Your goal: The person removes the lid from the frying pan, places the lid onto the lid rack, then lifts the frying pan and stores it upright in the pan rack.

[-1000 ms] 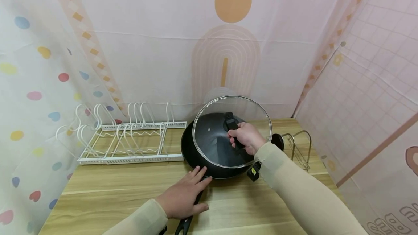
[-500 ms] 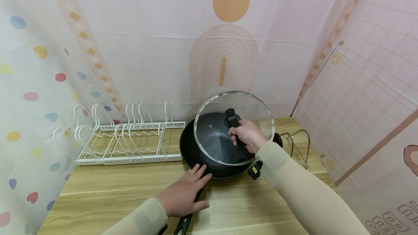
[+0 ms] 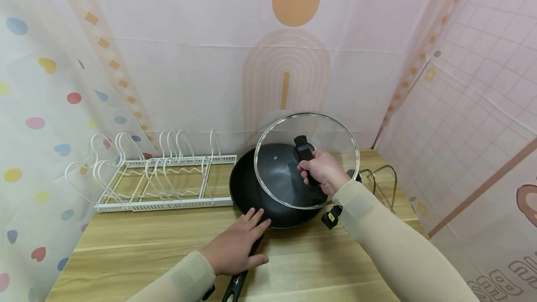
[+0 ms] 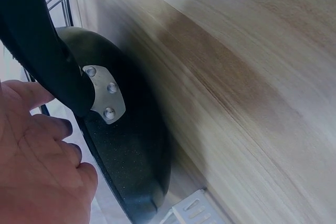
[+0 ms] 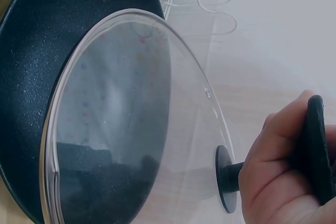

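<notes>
My right hand (image 3: 325, 171) grips the black handle of a round glass lid (image 3: 278, 181). The lid is raised and tilted above a black frying pan (image 3: 243, 190), shifted to its right side. In the right wrist view, the lid's steel rim overlaps the pan's dark speckled interior (image 5: 31, 66), with the right hand's fingers (image 5: 278, 166) curled round the lid handle. Palm down, my left hand (image 3: 235, 248) lies over the pan's handle (image 3: 236, 285), its fairly straight fingers reaching the near rim. The left wrist view shows the handle's riveted bracket (image 4: 108, 93) beside the fingertips.
A white wire dish rack (image 3: 168, 204) stands left of the pan on the wooden table (image 3: 138, 246). To the right is a small metal wire rack (image 3: 395, 183), partly behind my right arm. Patterned curtains (image 3: 189, 73) enclose the back and sides.
My right hand has carried the lid slightly up and to the right, baring more of the pan's left side. The left hand stays at the pan's handle and rim.
</notes>
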Available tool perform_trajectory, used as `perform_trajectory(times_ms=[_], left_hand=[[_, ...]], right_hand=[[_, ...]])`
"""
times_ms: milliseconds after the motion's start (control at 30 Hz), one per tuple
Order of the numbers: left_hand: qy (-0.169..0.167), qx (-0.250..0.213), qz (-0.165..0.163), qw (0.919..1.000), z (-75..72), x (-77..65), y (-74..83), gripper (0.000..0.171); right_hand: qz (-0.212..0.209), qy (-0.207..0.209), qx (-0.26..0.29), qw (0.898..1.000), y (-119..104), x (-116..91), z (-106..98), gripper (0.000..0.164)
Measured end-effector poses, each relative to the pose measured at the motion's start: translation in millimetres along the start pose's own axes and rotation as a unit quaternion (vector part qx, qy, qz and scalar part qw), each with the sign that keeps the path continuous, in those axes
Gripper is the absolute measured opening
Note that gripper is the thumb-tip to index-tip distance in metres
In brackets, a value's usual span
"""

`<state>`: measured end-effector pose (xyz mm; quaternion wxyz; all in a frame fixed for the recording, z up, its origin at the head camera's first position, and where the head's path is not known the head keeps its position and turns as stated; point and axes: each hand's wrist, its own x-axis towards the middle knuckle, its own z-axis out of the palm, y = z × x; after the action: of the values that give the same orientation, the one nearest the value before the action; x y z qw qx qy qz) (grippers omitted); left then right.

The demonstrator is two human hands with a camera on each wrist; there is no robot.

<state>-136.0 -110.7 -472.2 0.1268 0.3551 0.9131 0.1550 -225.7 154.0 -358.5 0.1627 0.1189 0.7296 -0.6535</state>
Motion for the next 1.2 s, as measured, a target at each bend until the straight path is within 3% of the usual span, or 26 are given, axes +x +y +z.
perform_trajectory(times_ms=[600, 1200], left_hand=[[0.002, 0.004, 0.006, 1.0000, -2.1, 9.8, 0.1, 0.081], [-0.031, -0.001, -0.009, 0.9995, -0.1, 16.8, 0.8, 0.080]], right_hand=[[-0.022, 0.026, -0.015, 0.999, -2.8, -6.5, -16.5, 0.031], [-0.030, 0.050, -0.027, 0.998, -3.4, -13.0, -35.6, 0.029]])
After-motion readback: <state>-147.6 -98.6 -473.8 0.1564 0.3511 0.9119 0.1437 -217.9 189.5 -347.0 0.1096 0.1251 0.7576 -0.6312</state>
